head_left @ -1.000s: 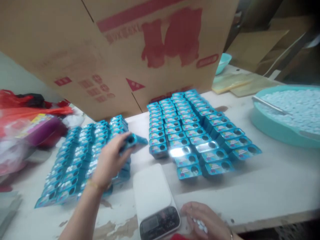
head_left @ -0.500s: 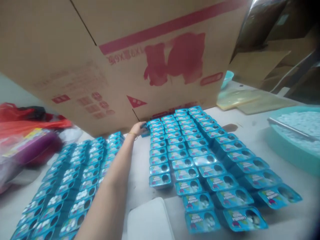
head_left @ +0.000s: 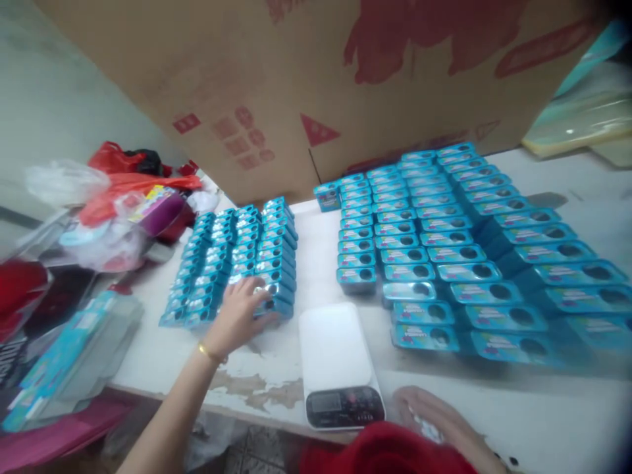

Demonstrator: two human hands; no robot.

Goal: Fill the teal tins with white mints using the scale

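Left of centre, the left hand [head_left: 241, 316], fingers loosely spread, lies over the front of a block of small, glossy blue rectangular boxes [head_left: 277, 253]; whether it grips one I cannot tell. At lower right, the cupped right hand [head_left: 447, 416] holds small whitish pieces [head_left: 428, 431] near a flat white digital scale [head_left: 336, 349].

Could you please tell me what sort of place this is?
Probably a small packing workshop: many matching blue boxes stand in rows on a worn table, near a white digital scale, with a large printed carton behind them.
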